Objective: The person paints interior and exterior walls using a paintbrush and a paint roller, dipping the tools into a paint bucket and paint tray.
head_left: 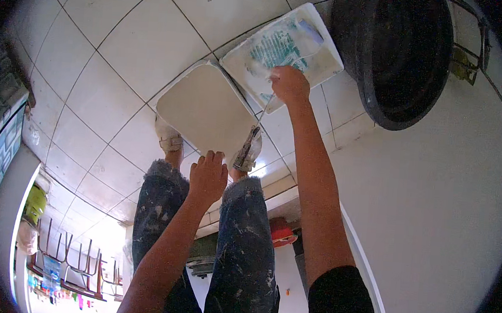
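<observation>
Plaster work seems to be the step in hand. The left hand [208,175] grips the near edge of a square cream board [206,111] held level above the tiled floor [125,37]. The right hand [289,83] is closed on a thin tool's handle [264,108], working in a white tray [285,47] beside the black tub [395,53]. Next, I judge, material must be lifted across onto the board without spilling.

Board [205,109]: held at its near edge by the left hand [207,177], above the feet.
Tray [285,48]: just right of the board, beyond it; right hand [290,85] on it.
Bucket [395,50]: right of the tray.
</observation>
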`<state>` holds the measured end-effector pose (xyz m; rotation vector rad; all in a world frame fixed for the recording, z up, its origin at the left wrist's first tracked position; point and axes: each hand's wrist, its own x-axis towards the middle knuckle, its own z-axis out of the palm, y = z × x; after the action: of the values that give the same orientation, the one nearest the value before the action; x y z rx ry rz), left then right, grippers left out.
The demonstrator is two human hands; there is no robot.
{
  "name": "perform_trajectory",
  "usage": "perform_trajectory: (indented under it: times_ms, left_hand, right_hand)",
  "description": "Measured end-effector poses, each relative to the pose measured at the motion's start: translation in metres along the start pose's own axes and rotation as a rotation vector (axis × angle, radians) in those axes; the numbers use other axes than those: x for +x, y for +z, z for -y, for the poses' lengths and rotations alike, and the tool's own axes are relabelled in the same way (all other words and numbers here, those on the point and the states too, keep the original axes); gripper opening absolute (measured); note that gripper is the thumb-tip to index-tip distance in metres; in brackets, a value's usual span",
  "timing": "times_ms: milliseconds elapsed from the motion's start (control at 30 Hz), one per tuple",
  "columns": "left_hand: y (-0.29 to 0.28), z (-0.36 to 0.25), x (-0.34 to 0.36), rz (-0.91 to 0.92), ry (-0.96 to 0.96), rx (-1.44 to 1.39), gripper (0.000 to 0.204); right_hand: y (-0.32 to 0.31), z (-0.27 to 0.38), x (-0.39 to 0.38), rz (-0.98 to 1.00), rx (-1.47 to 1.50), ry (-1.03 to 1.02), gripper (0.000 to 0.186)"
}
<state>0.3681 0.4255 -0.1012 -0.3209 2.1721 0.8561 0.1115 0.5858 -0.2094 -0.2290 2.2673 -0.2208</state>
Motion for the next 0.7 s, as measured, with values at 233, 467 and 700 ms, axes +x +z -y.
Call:
perform_trajectory:
  times_ms: [233, 467, 700]
  left_hand:
    - [-0.001, 0.000, 0.001, 0.048, -0.025, 0.020, 0.028]
    - [0.005, -0.007, 0.002, 0.051, 0.001, -0.069, 0.026]
    - [0.014, -0.015, 0.005, 0.046, 0.042, -0.164, 0.026]
  right_hand:
    - [-0.034, -0.008, 0.023, -0.446, -0.136, 0.433, 0.020]
    - [0.012, -0.008, 0.015, -0.089, -0.236, 0.077, 0.020]
    - [-0.013, -0.018, 0.005, 0.064, -0.186, -0.061, 0.023]
